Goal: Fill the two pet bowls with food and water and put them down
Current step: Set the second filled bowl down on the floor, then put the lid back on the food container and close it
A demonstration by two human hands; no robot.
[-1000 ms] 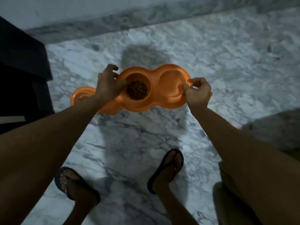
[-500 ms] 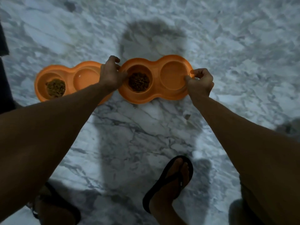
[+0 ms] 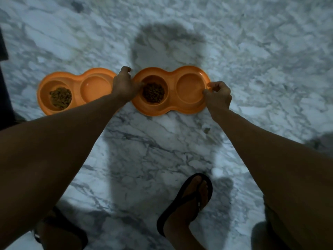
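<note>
Marble floor (image 3: pixel 252 51), white with grey veins, fills the frame, crossed at centre by the person's dark shadow. Two orange plastic double pet bowls lie side by side across the middle of the frame. The right-hand orange double bowl (image 3: pixel 171 105) is gripped at both ends: the left hand (image 3: pixel 124 85) is closed over its left rim, thumb reaching toward the well of dark brown kibble (image 3: pixel 153 92), and the right hand (image 3: pixel 219 95) pinches the right rim with curled fingers beside the shallow right well (image 3: pixel 191 88), which looks smooth and glossy; whether it holds water cannot be told. Whether this bowl rests on the floor or hangs just above it cannot be told either. The left-hand orange double bowl (image 3: pixel 77 82) sits on the floor at centre left, its right end hidden behind the left hand, with lighter brown kibble (image 3: pixel 60 98) in its left well. At the bottom of the frame a foot in a black flip-flop (image 3: pixel 189 199) stands on the marble.
</note>
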